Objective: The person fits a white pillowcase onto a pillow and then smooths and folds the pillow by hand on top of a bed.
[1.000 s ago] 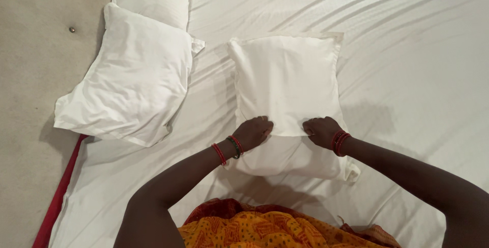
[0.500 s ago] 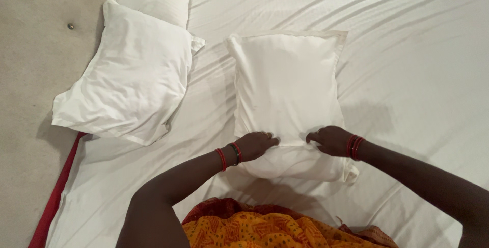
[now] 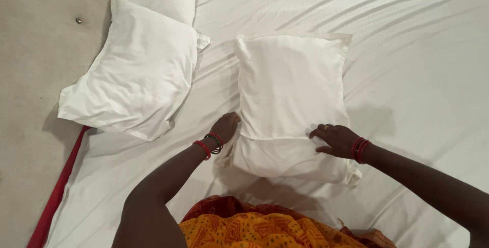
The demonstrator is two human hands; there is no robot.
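Note:
A white pillow (image 3: 290, 85) in a white case lies on the bed in front of me. The case's open edge crosses it near its lower end. My left hand (image 3: 225, 125) is at the pillow's left side, its fingers tucked against or under the edge of the case. My right hand (image 3: 333, 138) rests flat on the pillow's lower right, fingers spread. Both wrists carry red bangles.
A white sheet (image 3: 407, 64) covers the bed. Two more white pillows (image 3: 135, 69) lie at the upper left, overlapping the beige headboard (image 3: 30, 74). A red strip (image 3: 53, 197) runs along the bed's left edge. Orange patterned clothing (image 3: 265, 227) fills the bottom middle.
My left hand has moved from the case's open edge on top of the pillow out to its left side. My right hand has opened flat on the pillow.

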